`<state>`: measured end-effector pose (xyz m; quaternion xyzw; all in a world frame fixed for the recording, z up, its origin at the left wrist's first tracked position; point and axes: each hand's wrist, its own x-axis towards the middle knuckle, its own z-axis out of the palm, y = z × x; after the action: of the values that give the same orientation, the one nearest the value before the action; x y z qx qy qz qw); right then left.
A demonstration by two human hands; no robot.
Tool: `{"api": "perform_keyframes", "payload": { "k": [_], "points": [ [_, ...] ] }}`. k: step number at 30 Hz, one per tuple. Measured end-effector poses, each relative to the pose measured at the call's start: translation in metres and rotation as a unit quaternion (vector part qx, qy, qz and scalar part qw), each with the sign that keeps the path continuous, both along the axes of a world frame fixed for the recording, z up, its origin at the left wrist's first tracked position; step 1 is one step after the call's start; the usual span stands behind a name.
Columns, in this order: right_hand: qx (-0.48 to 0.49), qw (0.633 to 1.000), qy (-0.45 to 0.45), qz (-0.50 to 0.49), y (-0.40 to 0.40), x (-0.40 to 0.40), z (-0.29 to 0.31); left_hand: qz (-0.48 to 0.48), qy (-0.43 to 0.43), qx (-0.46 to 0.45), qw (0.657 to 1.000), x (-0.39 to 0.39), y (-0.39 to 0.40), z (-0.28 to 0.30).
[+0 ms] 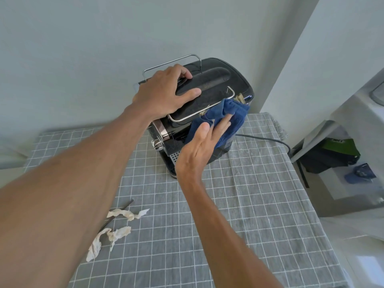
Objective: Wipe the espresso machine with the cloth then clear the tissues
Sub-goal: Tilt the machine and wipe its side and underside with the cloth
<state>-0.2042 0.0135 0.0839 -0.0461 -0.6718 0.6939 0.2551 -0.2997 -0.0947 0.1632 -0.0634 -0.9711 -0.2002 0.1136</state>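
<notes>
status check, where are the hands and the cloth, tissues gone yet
Left hand flat on espresso machine top, steadying. Right hand pressing blue cloth to its right side. Two tissues not yet cleared from tablecloth.

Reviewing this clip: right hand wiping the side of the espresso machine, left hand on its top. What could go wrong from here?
1. The right hand presses the blue cloth with flat fingers, not gripping it; the cloth could slip off.
2. The espresso machine stands near the table's far right corner with its cord trailing off the edge; a hard sideways wipe might shift it despite the left hand bracing it.
3. The tissues lie beside the left forearm, which could brush them off the table.
</notes>
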Motion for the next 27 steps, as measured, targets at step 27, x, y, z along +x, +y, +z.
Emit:
{"api": "perform_keyframes", "payload": {
  "k": [27],
  "points": [
    [0.067, 0.998, -0.016, 0.013, -0.011, 0.013, -0.031, 0.0, 0.008, -0.001, 1.0, -0.002, 0.001, -0.002]
  ]
}}
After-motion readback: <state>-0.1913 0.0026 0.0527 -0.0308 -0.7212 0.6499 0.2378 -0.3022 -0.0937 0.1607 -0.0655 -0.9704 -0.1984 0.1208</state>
